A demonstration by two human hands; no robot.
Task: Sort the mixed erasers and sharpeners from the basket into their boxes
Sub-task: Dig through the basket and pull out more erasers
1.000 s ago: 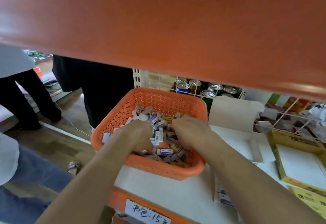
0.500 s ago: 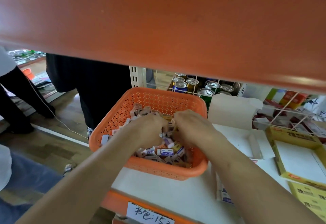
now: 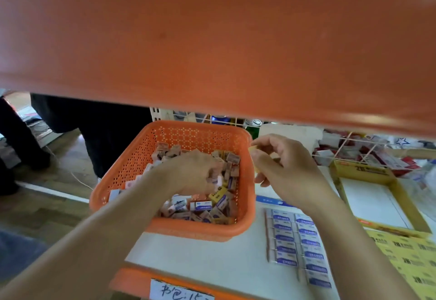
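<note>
An orange perforated basket (image 3: pixel 144 158) on the white shelf holds several mixed erasers and sharpeners (image 3: pixel 203 205). My left hand (image 3: pixel 191 172) is down inside the basket, fingers curled among the small pieces; what it holds is unclear. My right hand (image 3: pixel 280 165) is raised just outside the basket's right rim, pinching a small yellowish piece (image 3: pixel 253 150). To the right of the basket, a row of blue-and-white erasers (image 3: pixel 297 243) lies lined up in a white box. A yellow box (image 3: pixel 368 207) with a white inside stands further right.
An orange upper shelf (image 3: pixel 212 40) hangs low across the top of view. Behind the basket are drink cans and wire racks (image 3: pixel 349 148) with packets. People in dark clothes (image 3: pixel 94 132) stand to the left. A handwritten price label (image 3: pixel 181 291) sits on the shelf edge.
My right hand has lifted out of the basket and moved right past its rim with a small piece. My left hand stays in the basket.
</note>
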